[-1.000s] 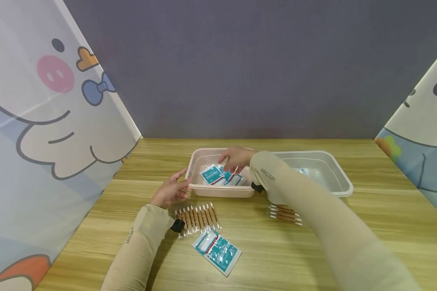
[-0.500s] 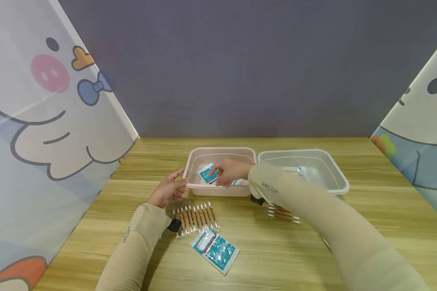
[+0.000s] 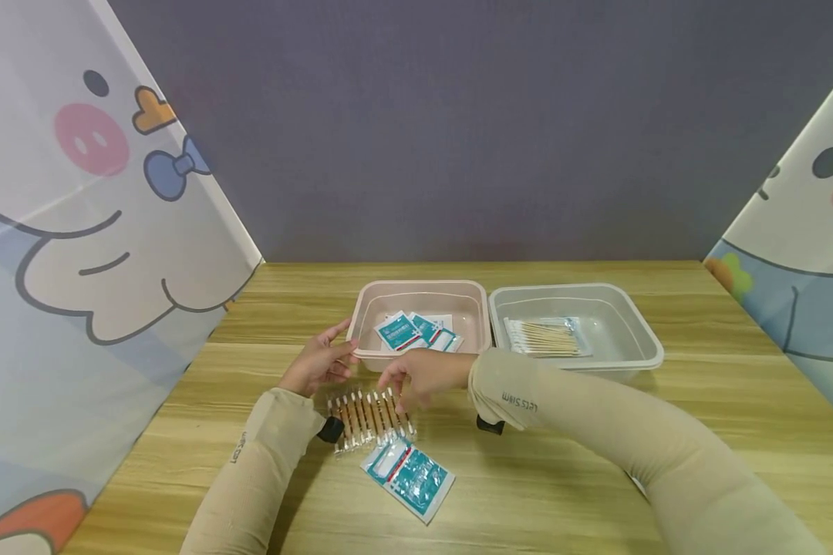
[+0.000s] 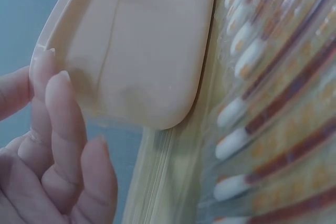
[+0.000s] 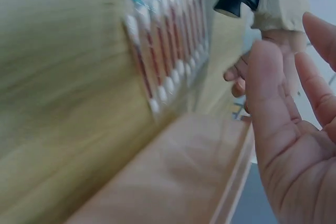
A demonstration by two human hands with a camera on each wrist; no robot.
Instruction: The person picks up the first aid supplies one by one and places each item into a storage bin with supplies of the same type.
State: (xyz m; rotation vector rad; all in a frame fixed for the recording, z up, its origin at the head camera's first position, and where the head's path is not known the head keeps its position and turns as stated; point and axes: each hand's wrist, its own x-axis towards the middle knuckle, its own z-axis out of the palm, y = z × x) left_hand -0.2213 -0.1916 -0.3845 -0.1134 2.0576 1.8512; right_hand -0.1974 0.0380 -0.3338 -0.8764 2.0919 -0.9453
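My left hand (image 3: pixel 319 361) touches the left rim of the pale pink plastic basin (image 3: pixel 422 288), its fingers fairly straight at the corner. In the left wrist view, the fingers (image 4: pixel 65 106) lie beside the basin's outer wall. My right hand (image 3: pixel 426 374) hovers over the right end of a clear strip of brown-stick cotton swabs (image 3: pixel 364 420), fingers loosely bent and holding nothing. Whether it touches the strip, I cannot tell. Several teal-and-white sachets (image 3: pixel 397 331) lie inside the basin. Below the strip, a larger teal-and-white packet (image 3: pixel 416 482) rests on the table.
A greyish-white basin (image 3: pixel 625 343) stands right of the pink one, holding a clear pack of wooden-stick cotton swabs (image 3: pixel 548 339). My right forearm (image 3: pixel 597 416) crosses the table, hiding part of it. A dark wall (image 3: pixel 486 131) rises behind.
My right hand has come out of the pink basin, empty, and moved towards me to the swab strip. The left hand stays at the rim. The grey basin's swab pack is now uncovered.
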